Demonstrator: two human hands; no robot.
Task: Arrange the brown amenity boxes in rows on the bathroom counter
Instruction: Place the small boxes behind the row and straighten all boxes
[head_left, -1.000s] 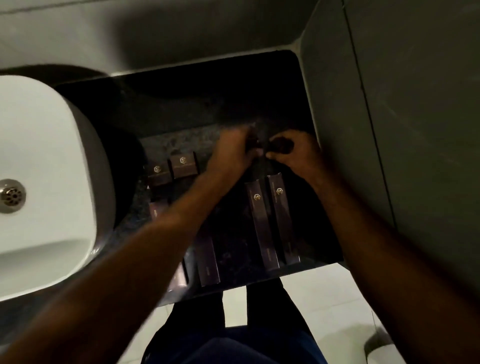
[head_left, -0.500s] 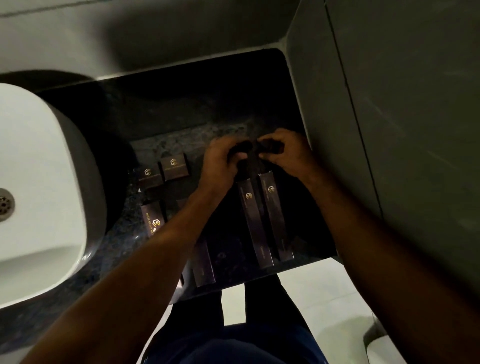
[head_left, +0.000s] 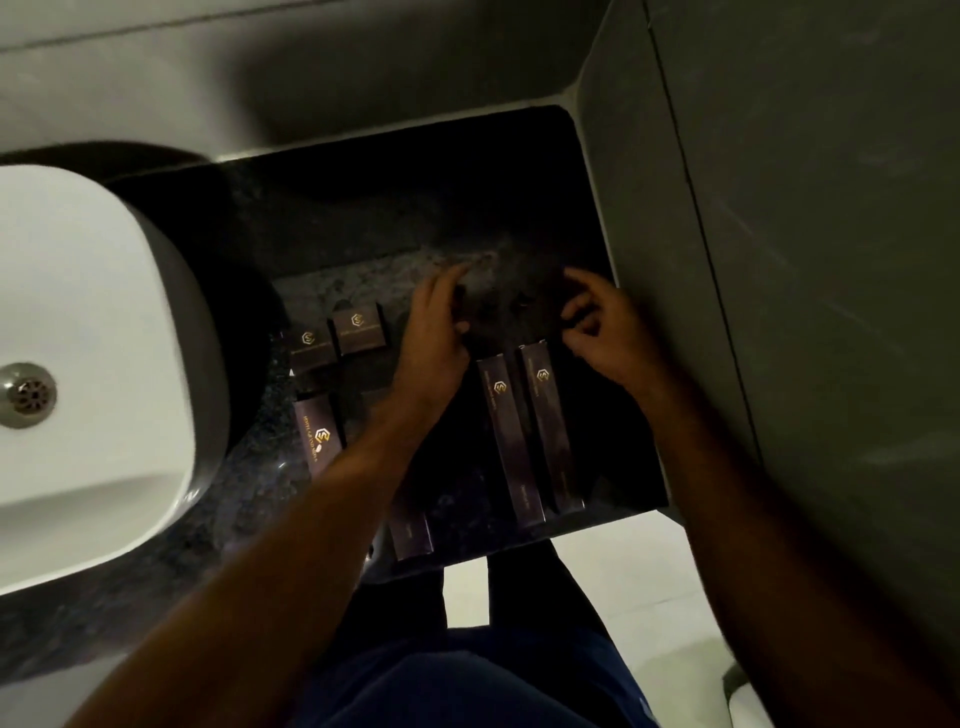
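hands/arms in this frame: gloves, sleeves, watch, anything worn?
Nothing worn that shows. The left hand and right hand are bare, no gloves, and no rings or markings can be made out in the dim light. Both forearms are bare to the frame edge: no sleeve cuffs, watch or bands in view.

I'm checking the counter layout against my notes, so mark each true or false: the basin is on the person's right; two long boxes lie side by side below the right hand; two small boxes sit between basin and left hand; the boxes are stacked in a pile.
1. False: the white basin is on the left.
2. True: the two long boxes lie parallel, below the right hand.
3. True: the small boxes sit left of the left hand.
4. False: they lie flat, spread on the counter.
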